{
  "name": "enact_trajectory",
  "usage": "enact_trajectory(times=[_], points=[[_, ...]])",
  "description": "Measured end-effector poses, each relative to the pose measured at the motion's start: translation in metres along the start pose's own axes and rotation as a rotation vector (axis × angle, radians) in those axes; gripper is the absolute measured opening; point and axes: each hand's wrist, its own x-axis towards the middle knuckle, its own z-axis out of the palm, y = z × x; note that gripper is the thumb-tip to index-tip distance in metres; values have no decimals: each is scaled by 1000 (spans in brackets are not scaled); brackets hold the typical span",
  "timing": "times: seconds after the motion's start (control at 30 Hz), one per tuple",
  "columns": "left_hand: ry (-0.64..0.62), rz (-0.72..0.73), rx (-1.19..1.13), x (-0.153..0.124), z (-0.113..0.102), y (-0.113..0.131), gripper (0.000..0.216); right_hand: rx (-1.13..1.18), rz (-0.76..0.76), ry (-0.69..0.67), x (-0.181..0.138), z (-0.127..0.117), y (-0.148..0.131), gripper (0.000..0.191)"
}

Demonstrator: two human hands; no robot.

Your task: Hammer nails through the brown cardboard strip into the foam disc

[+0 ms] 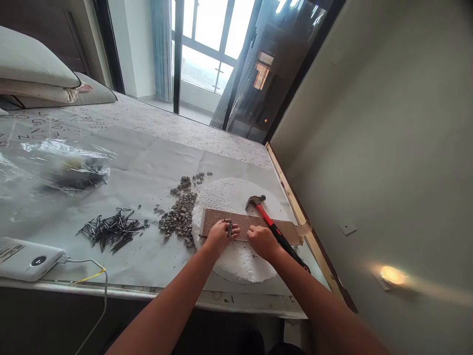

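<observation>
A brown perforated board (251, 223) lies across a round white foam disc (231, 197). My left hand (219, 235) rests on the board's near edge, fingers closed around several dark nails (229, 228). My right hand (261, 240) sits just to the right, fingers curled in a pinch against the board; what it holds is too small to make out. A red-handled hammer (271, 228) lies on the board beside my right hand, its head pointing away.
A pile of loose nails (111, 229) and a heap of small grey stones (179, 214) lie on the paper-covered surface left of the disc. A crumpled plastic bag (62, 167) and a white power bank (27, 259) with cable sit further left. A wall stands close on the right.
</observation>
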Motion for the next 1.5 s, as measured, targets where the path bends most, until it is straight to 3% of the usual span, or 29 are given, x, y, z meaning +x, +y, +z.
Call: enact_trajectory(times=[0.57, 0.87, 1.17, 1.37, 1.5], points=[[-25, -23, -28, 6, -7, -9, 17, 61, 129, -38, 8, -5, -5, 18], [2, -37, 2, 8, -9, -9, 14, 71, -26, -93, 11, -16, 2, 22], [-32, -29, -43, 9, -9, -8, 15, 119, -7, -123, 17, -17, 8, 17], [-27, -32, -70, 9, -9, -9, 18, 158, -3, -107, 11, -16, 7, 22], [-43, -14, -61, 4, -7, -6, 16, 131, 32, -97, 8, -6, -3, 38]])
